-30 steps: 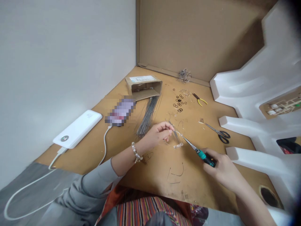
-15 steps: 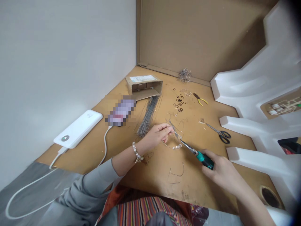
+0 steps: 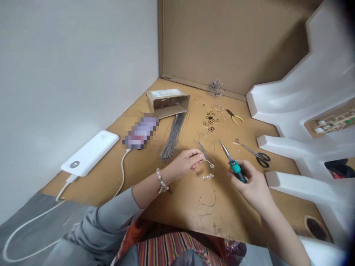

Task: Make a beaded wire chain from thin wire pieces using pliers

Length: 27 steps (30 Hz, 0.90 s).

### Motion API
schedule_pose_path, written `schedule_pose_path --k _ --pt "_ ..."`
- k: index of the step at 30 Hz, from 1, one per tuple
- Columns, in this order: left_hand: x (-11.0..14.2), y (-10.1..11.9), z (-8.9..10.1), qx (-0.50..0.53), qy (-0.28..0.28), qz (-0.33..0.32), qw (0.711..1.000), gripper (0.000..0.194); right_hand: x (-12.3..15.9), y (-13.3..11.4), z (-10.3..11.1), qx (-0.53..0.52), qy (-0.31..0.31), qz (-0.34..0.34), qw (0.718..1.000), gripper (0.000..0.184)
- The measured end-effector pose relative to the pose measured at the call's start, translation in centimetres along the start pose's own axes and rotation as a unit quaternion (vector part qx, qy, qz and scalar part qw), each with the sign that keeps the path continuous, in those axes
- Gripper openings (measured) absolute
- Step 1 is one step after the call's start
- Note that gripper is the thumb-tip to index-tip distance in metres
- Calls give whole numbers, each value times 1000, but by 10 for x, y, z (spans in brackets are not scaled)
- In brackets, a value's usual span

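Observation:
Pinched in the fingertips of my left hand (image 3: 190, 161) is a thin wire strung with clear beads (image 3: 208, 177), one bead near its tip and several more hanging lower. My right hand (image 3: 251, 180) is wrapped round the teal and black handles of long-nose pliers (image 3: 233, 162). Their jaws point up and away, apart from the wire and beads. Beyond my left hand lies a bundle of straight grey wires (image 3: 174, 138) in front of an open cardboard box (image 3: 169, 105). A few short cut wires (image 3: 205, 205) lie on the table nearer to me.
Dark rings (image 3: 210, 120) are scattered farther back, beside yellow-handled pliers (image 3: 234, 116). Black scissors (image 3: 257, 157) lie to the right, by a white moulded stand (image 3: 280, 146). A tangle of wire (image 3: 216, 88) sits at the back. On the left are a phone (image 3: 142, 131) and a white power bank (image 3: 90, 153).
My right hand has drawn the pliers away from the beaded wire, their tips now turned farther up the table. My left hand keeps its pinch in nearly the same place.

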<state>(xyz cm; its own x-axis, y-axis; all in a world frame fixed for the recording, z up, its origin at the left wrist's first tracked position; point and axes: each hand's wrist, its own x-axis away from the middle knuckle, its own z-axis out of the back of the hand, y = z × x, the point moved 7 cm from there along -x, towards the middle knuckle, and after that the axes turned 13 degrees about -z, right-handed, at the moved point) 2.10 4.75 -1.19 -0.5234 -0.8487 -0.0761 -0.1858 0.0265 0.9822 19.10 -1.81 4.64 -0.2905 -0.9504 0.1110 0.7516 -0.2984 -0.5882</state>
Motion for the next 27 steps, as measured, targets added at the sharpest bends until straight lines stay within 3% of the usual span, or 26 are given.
schedule_pose_path --k 3,8,13,19,27 --pt "0 -4 -2 16 -1 4 1000 26 -9 -12 -18 -105 -55 13 993 24" --pt "1 -6 -5 10 -28 15 999 22 -17 -27 -33 -124 -71 30 989 20" --pt "1 -3 -6 13 -53 17 998 13 -23 -31 -36 -205 -67 31 976 16" --pt "1 -8 -4 66 -33 36 997 13 -28 -24 -41 -296 -109 45 948 15" --pt "2 -12 -7 128 -45 45 990 9 -23 -21 -43 -325 -117 67 936 15"
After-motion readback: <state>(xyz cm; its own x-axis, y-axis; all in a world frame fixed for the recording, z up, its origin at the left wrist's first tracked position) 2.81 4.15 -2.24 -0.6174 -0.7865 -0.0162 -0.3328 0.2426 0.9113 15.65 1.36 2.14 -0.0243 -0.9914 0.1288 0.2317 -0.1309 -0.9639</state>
